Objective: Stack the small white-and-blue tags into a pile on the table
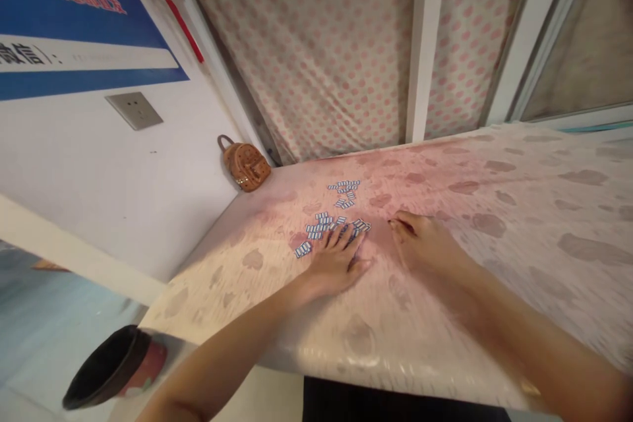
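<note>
Small flat pieces with blue and white stripes (317, 227) lie in a loose cluster on the pink patterned table cover (361, 336). My left hand (336, 260) rests on the near right side of this cluster. Its fingers are spread and cover some of the pieces. A second group of striped pieces (345, 191) lies farther back, beyond my left fingertips. To the right of the cluster, my right hand (418, 237) is closed on its side against the table cover. Whatever its curled fingers hold, if anything, is hidden.
A small brown backpack-shaped bag (247, 166) stands at the table's back left corner against the white wall. On the floor at the left is a dark-lined bin (116, 369). Behind the table hangs a dotted curtain (336, 66) with white frame posts.
</note>
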A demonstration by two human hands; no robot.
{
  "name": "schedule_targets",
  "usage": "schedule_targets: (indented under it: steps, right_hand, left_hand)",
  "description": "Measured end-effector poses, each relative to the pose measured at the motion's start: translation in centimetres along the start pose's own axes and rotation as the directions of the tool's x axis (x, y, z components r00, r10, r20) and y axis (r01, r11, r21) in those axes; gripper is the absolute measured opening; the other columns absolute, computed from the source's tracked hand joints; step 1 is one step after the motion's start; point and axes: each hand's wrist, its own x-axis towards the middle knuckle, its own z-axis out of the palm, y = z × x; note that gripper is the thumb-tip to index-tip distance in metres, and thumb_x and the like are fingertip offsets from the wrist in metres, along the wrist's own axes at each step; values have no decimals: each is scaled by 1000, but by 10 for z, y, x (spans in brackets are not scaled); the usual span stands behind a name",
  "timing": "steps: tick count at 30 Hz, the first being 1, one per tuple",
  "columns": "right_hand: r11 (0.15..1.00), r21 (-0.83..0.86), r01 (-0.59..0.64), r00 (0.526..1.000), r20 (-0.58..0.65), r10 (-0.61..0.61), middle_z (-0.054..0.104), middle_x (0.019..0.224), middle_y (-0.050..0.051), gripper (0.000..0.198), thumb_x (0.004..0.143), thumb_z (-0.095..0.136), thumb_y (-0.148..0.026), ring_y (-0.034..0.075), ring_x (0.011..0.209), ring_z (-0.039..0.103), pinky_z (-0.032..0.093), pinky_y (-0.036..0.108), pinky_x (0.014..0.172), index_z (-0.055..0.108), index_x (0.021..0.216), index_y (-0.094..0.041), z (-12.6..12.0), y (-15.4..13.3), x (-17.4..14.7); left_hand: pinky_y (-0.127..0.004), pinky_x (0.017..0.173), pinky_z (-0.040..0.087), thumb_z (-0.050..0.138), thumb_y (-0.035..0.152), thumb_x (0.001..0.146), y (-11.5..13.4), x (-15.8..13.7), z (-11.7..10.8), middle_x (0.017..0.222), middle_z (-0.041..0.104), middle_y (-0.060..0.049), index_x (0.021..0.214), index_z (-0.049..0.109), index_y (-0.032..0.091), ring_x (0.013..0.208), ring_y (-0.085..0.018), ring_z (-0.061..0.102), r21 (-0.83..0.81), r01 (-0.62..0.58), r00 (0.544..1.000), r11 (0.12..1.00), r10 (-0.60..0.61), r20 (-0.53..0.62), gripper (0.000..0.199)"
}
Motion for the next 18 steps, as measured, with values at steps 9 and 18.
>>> schedule_targets:
  steps: [9,18]
  right_hand:
    - [999,-27,28,998,49,-27,58,62,4,26,92,41,-32,17,57,50,29,32,58,52,70,-22,9,12,4]
    - [999,-46,18,999,37,-16,62,67,7,27,92,40,-29,16,57,50,30,31,57,56,72,-20,7,13,3]
  left_hand:
    - [-49,126,4,27,60,99,-2,-51,-5,165,15,4,157,22,37,154,-24,6,28,88,996,996,-88,11,63]
    - [-51,125,4,21,66,97,-8,-20,-10,166,11,-2,159,22,28,154,-27,3,32,141,988,989,-139,-65,72]
